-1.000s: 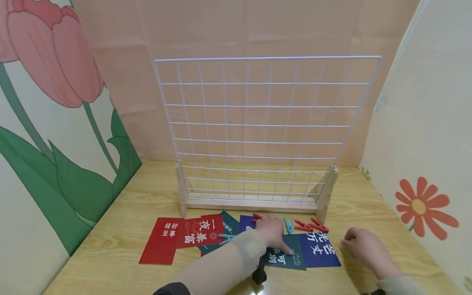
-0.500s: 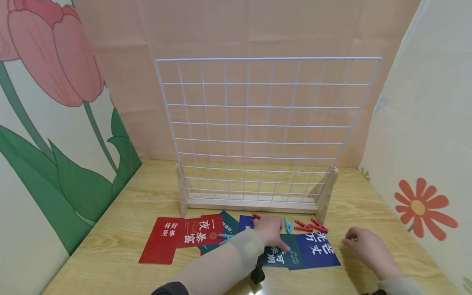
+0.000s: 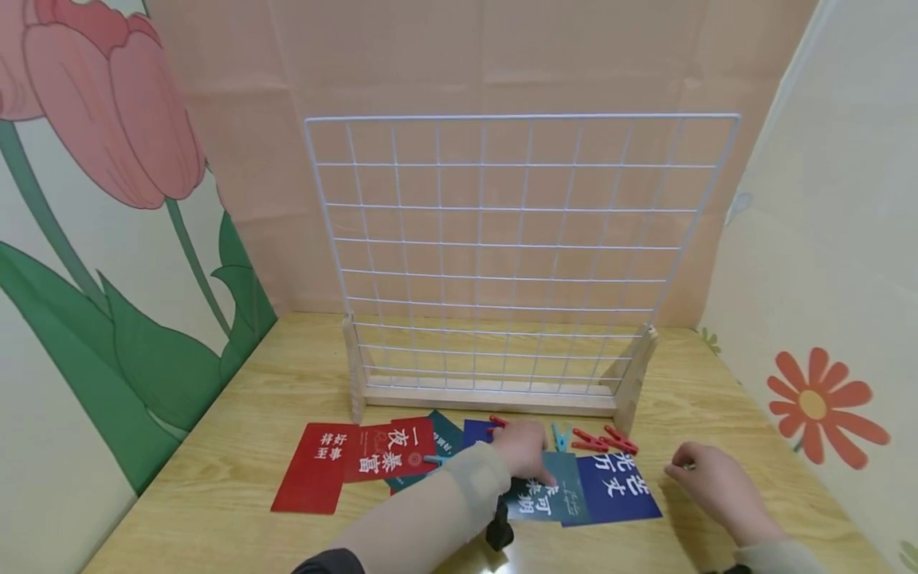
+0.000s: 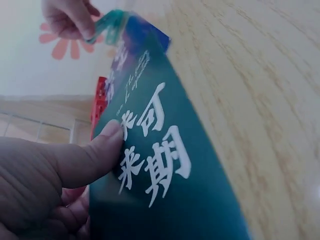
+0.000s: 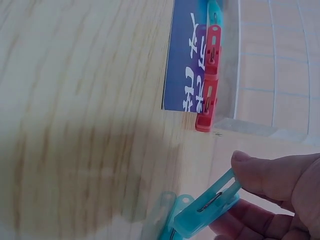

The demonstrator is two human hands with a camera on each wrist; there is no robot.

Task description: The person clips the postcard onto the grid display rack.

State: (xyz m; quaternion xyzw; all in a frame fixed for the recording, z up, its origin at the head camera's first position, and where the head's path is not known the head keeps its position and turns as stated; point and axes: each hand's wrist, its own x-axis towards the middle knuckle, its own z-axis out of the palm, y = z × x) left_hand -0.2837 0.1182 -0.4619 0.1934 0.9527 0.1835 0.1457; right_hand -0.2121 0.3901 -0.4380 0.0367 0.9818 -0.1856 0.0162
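Observation:
My left hand (image 3: 521, 452) is at a dark green card (image 3: 570, 490) with white lettering. In the left wrist view its thumb lies on the card's edge, with the other fingers curled beside that edge and partly hidden. A blue card (image 3: 621, 502) is partly under the green one. My right hand (image 3: 720, 485) is low at the right and pinches a teal clothespin (image 5: 207, 207) between thumb and fingers. Below that in the right wrist view is a second teal clothespin (image 5: 172, 220). Red clothespins (image 3: 591, 441) lie along the blue card's far edge.
Behind the cards stands a white wire grid (image 3: 502, 245) in a wooden base (image 3: 488, 400). Red cards (image 3: 315, 470) overlap other cards at left. One teal clothespin (image 3: 562, 438) lies beside the red ones. A flower-painted wall (image 3: 810, 239) borders the table's right side.
My left hand and the green card have shifted slightly left, showing a little more of the blue card. My right hand stays in almost the same place.

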